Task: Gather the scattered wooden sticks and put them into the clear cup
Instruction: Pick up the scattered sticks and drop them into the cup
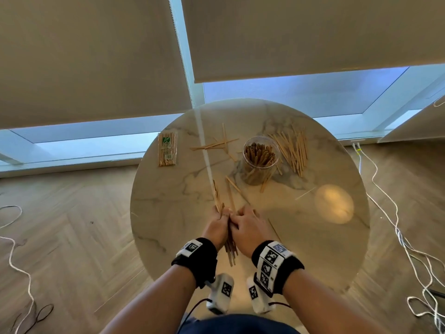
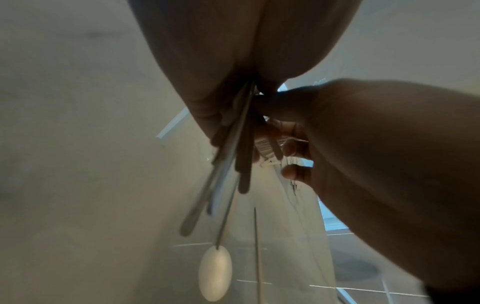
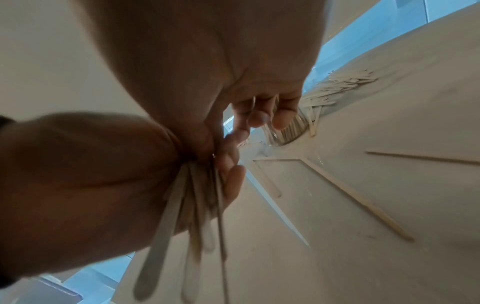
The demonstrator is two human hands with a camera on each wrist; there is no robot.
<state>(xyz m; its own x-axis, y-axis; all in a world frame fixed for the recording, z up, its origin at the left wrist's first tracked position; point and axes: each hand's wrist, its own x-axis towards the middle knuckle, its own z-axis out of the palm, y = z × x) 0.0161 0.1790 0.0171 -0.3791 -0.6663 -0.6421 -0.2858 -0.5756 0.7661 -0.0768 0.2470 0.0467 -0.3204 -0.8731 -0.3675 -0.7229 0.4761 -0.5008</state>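
A round marble table (image 1: 313, 249) carries the clear cup (image 1: 261, 160), upright and holding several sticks (image 1: 260, 154). At the near edge my left hand (image 1: 218, 225) grips a bundle of wooden sticks (image 1: 230, 249) whose ends point back toward me. My right hand (image 1: 245, 227) presses against it, fingers curled and pinching the bundle's top. In the left wrist view the bundle (image 2: 233, 164) hangs from my left hand (image 2: 221, 61) beside my right hand (image 2: 363, 144). Loose sticks (image 1: 232, 189) lie just ahead. A pile (image 1: 292, 148) lies right of the cup and a cluster (image 1: 216, 144) to its left.
A wrapped pack of sticks (image 1: 167, 148) lies at the table's far left. Thin skewers (image 1: 305, 192) lie on the right half. White cables (image 1: 385, 213) trail over the wooden floor to the right, another cable (image 1: 14, 261) to the left. Windows with blinds stand behind.
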